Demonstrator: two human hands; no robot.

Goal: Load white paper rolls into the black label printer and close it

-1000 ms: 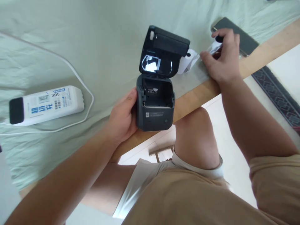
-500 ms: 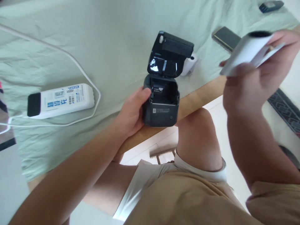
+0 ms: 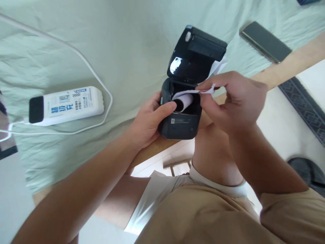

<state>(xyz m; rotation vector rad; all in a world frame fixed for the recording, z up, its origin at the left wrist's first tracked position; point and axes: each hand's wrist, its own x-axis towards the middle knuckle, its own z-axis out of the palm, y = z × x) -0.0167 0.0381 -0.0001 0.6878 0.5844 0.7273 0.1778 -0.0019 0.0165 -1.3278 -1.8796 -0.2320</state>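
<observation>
The portable printer point(image 3: 177, 128) looks matt plastic, its lid point(image 3: 188, 66) glossy inside, the roll point(image 3: 187, 101) smooth paper, the sheet point(image 3: 132, 51) creased cloth, the plank point(image 3: 304, 58) smooth wood.

I see a paper roll point(image 3: 187, 101) in the label printer point(image 3: 179, 127), between the person's left hand point(image 3: 152, 118) and right hand point(image 3: 235, 100); on the cloth point(image 3: 127, 51), a power bank point(image 3: 66, 106) lies left, a phone point(image 3: 266, 41) far right.

Paper roll point(image 3: 187, 101) now inside printer point(image 3: 179, 128), loose end point(image 3: 189, 92) pinched
</observation>
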